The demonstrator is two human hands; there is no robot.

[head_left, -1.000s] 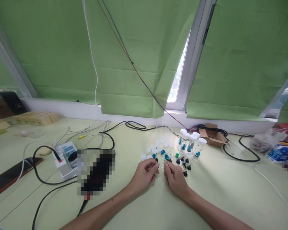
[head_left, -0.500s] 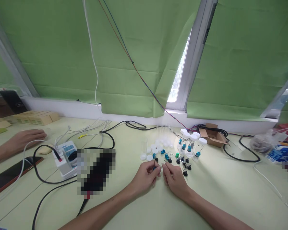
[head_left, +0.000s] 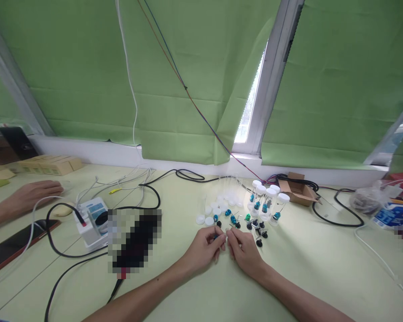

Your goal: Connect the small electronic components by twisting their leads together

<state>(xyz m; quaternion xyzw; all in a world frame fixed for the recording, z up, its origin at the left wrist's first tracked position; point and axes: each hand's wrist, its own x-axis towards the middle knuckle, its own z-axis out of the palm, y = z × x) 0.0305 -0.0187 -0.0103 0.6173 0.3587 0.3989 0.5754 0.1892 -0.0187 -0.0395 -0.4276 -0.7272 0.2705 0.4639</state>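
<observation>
My left hand [head_left: 201, 247] is closed in a pinch around a small blue part with a thin shaft, mostly hidden by the fingers. Close beside it, my right hand [head_left: 246, 252] also pinches, and whatever lies between its fingertips is too small to make out. Just beyond the hands are loose blue pieces [head_left: 233, 219], a green piece [head_left: 247, 217] and several black round-headed pieces [head_left: 259, 243]. White caps [head_left: 209, 221] lie behind my left hand. Capped clear tubes [head_left: 276, 216] holding blue parts stand upright behind my right hand.
Uncapped clear tubes [head_left: 234, 188] stand further back. An open cardboard box [head_left: 298, 194] sits near the wall among black cables [head_left: 325, 219]. To the left are a white power strip [head_left: 90, 223], a phone [head_left: 18, 246] and another person's hand [head_left: 36, 197].
Both of my hands stay almost in place, fingertips close together, with only slight finger movement. The other person's hand at the left has shifted slightly left.
</observation>
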